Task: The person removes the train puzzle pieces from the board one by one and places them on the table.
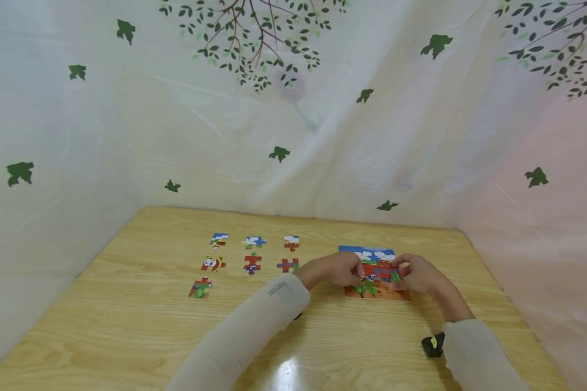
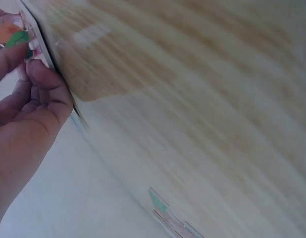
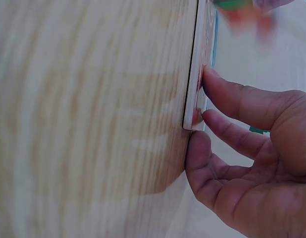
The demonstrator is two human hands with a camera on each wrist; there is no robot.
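A jigsaw puzzle board [image 1: 376,293] with a blue-sky, red and orange picture lies on the table's right part. Over its left half is my left hand [image 1: 342,269], fingers bent, pinching an orange-and-green puzzle piece [image 2: 17,37] between thumb and fingers. That piece is blurred at the top of the right wrist view. My right hand [image 1: 420,274] holds the board's right edge. In the right wrist view its thumb and index fingertip touch the board [image 3: 195,94], while the other fingers curl against the corner and tabletop.
Several loose puzzle pieces [image 1: 253,263] lie in rough rows left of the board, the nearest just beside my left forearm. A wooden table [image 1: 127,326] spreads below, with white leaf-print curtains [image 1: 225,136] behind and at the sides. A black device [image 1: 432,345] is at my right sleeve.
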